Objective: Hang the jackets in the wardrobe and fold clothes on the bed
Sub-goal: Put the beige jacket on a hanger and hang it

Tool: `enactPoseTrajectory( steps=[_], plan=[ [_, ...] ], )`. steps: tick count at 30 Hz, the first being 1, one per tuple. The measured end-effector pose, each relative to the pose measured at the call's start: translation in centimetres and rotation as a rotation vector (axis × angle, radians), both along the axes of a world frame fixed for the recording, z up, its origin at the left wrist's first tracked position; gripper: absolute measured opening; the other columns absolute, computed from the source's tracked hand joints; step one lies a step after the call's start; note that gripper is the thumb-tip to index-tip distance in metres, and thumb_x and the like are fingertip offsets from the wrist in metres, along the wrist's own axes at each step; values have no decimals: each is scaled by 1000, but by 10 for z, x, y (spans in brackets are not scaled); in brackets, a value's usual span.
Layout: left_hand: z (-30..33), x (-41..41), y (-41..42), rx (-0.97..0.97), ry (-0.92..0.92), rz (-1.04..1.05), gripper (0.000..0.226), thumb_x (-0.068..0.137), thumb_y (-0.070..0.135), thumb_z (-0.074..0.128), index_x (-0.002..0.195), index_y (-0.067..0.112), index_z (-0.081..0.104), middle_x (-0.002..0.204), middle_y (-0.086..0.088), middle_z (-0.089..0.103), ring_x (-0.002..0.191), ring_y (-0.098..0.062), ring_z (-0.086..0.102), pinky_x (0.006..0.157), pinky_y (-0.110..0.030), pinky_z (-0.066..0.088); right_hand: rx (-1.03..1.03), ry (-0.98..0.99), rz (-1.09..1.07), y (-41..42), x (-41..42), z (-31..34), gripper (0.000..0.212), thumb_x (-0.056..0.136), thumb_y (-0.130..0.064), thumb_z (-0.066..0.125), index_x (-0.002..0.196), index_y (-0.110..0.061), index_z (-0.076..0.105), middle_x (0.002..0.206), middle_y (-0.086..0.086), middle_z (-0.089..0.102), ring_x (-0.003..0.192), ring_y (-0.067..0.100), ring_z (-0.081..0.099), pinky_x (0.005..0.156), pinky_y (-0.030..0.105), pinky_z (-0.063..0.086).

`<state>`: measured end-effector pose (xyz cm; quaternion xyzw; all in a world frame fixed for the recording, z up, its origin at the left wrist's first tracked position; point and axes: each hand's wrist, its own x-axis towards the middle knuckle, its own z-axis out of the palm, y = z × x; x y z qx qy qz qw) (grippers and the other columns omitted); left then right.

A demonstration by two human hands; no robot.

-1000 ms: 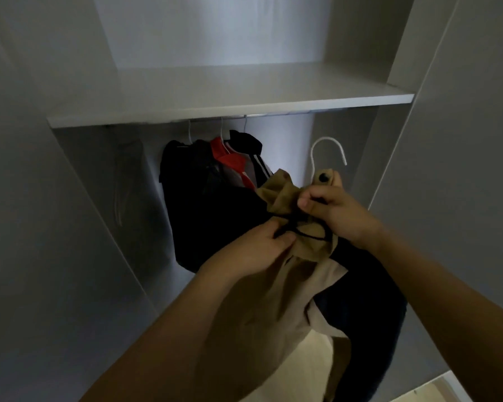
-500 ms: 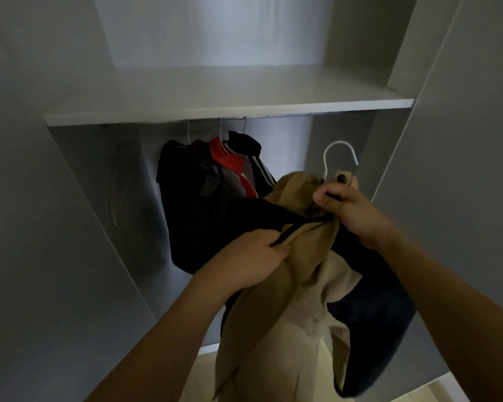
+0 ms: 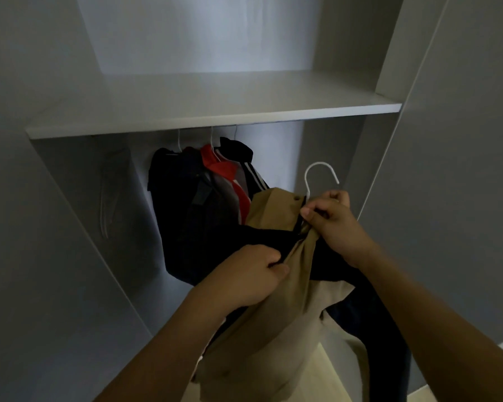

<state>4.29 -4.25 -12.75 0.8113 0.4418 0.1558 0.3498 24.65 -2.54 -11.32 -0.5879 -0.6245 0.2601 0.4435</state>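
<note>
Head view, from where I watch: nearest to me the two forearms reach up and in toward the wardrobe [image 3: 55, 198]. My left hand [image 3: 244, 274] has its fingers curled tight, pinching the tan jacket [image 3: 276, 323] along its front edge, where dark fabric meets the tan. My right hand [image 3: 331, 224] sits higher and to the right, fingers and thumb closed on the jacket's collar and the neck of the white hanger [image 3: 320, 175], whose hook stands free above the knuckles. The tan jacket hangs down between the two hands, in front of the lower compartment and not yet on the rail; a dark navy garment [image 3: 384, 329] hangs behind and beside it on the right. Farther in, under the shelf [image 3: 215, 111], a bunch of hung jackets [image 3: 204, 204], black, red, grey and striped, hangs from white hooks. I cannot see the rail itself. A faint pale shape [image 3: 111, 192] hangs at the back left; I cannot tell what it is.
</note>
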Motion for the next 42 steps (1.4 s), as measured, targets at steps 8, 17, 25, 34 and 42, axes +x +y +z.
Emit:
enactPoseTrajectory(
  steps=[8,17,25,34,42],
  plan=[
    [-5,28,21,37,-104,144,30,99,48,41,78,28,47,79,5,57,71,-10,56,56,-29,37,116,-166,91,6,-11,6,12,97,-20,54,85,-24,53,102,7,49,92,-11,38,82,0,30],
    [-5,31,25,112,-279,162,27,99,37,45,75,25,49,68,7,56,58,-3,53,54,-26,37,134,-155,-12,11,-10,24,34,91,-24,63,91,-33,31,73,2,49,54,3,45,47,19,41],
    [9,34,24,190,-255,120,27,99,37,45,78,21,51,69,4,56,62,-11,55,59,-38,45,-161,-129,241,15,19,63,27,90,-18,67,64,-26,62,54,-15,59,49,-6,53,48,8,40],
    [24,31,28,208,-239,119,27,98,39,47,74,26,53,66,5,55,62,-13,56,57,-33,43,-65,-876,245,20,30,85,18,87,-47,61,85,-29,63,99,-4,58,86,13,58,76,29,49],
    [26,15,32,141,-261,138,29,98,40,48,80,18,56,73,-3,58,61,-9,54,58,-29,41,227,-1023,363,21,20,97,30,88,-42,62,92,-15,74,102,-6,43,101,13,39,94,36,39]
  ],
)
